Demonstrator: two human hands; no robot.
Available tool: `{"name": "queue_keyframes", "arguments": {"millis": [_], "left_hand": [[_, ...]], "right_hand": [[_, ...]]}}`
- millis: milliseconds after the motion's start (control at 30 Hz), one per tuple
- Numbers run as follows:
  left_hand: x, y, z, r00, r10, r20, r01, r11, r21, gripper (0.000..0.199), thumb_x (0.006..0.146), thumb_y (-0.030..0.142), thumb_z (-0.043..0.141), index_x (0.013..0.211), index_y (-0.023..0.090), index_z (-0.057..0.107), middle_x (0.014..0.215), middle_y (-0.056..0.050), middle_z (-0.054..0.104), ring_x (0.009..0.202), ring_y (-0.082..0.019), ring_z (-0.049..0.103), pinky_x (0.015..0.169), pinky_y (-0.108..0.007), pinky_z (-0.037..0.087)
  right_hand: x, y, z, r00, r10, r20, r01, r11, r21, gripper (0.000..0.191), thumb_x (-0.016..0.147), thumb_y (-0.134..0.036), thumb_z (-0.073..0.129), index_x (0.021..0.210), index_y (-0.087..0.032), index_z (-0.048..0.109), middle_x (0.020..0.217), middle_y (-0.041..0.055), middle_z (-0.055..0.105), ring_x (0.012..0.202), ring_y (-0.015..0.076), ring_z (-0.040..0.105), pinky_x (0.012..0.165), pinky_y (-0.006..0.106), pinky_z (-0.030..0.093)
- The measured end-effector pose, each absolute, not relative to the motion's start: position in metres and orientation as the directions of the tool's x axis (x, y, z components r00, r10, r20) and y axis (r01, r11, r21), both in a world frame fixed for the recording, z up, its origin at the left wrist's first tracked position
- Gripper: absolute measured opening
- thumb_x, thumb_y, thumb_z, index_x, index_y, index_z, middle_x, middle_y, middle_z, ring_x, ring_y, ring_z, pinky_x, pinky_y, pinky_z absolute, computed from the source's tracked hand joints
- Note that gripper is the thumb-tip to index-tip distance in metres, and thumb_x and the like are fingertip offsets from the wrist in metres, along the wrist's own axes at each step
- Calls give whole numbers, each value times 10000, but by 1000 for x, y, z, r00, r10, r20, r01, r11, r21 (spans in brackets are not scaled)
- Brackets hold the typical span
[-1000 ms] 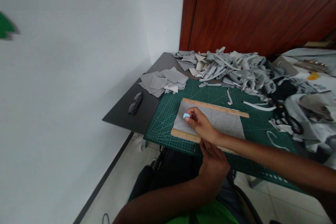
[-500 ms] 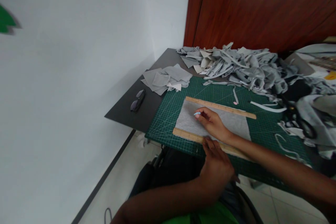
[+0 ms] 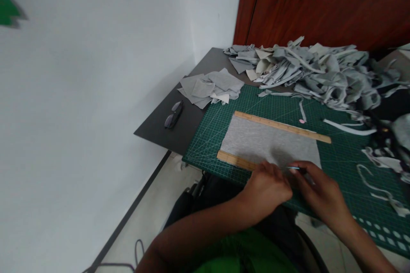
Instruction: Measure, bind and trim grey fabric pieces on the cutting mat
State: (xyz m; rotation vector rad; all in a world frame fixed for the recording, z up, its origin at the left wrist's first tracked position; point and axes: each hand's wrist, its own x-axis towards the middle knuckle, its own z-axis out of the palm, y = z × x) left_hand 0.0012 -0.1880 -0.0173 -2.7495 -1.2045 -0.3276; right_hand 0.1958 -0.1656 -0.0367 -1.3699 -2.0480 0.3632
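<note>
A grey rectangle of fabric (image 3: pixel 256 136) lies on the green cutting mat (image 3: pixel 205 136). One wooden ruler (image 3: pixel 278 125) lies along its far edge, another wooden ruler (image 3: pixel 235 160) along its near edge. My left hand (image 3: pixel 267 183) is closed at the near ruler, knuckles up; its fingertips are hidden. Just right of it, at the fabric's near edge, my right hand (image 3: pixel 323 192) pinches a thin light-blue piece of tailor's chalk (image 3: pixel 292 167). The near ruler's right part is hidden by my hands.
Flat grey fabric pieces (image 3: pixel 211 87) are stacked at the back left, near folded glasses (image 3: pixel 174 115). A large heap of grey scraps (image 3: pixel 333 72) fills the back. Fabric strips (image 3: pixel 349 128), a small pink piece (image 3: pixel 302 121) and dark scissors (image 3: pixel 393 136) lie to the right.
My right hand has moved from above the fabric's middle toward me and right, keeping the light-blue chalk. My left hand has curled up at the near ruler. The view has shifted slightly.
</note>
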Motion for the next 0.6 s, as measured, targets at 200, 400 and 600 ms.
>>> {"name": "queue_keyframes", "arguments": {"millis": [200,400,600], "left_hand": [[-9,-178,-17,627,752,201,737,-657,157,52,932,140,615,934,132,667,887,-105,629,953,-274,619,670,-330,494],[-16,-162,-26,592,766,250,698,-643,316,140,1005,256,598,1016,132,662,936,-75,631,953,-227,602,867,-368,511],[-19,-155,-31,595,755,275,648,-654,391,219,979,345,676,887,150,707,921,-71,637,942,-225,616,899,-365,506]], "right_hand": [[214,-175,-58,-311,840,445,745,506,-435,201,1016,-349,520,1069,-235,677,1024,94,726,943,268,718,847,424,585],[227,-178,-64,-402,804,438,732,570,-373,195,1011,-290,539,1137,-238,677,1109,95,712,1037,281,690,922,454,558],[234,-182,-63,-516,728,451,716,656,-240,212,1025,-246,513,1174,-223,663,1107,111,720,1010,288,684,874,453,539]]}}
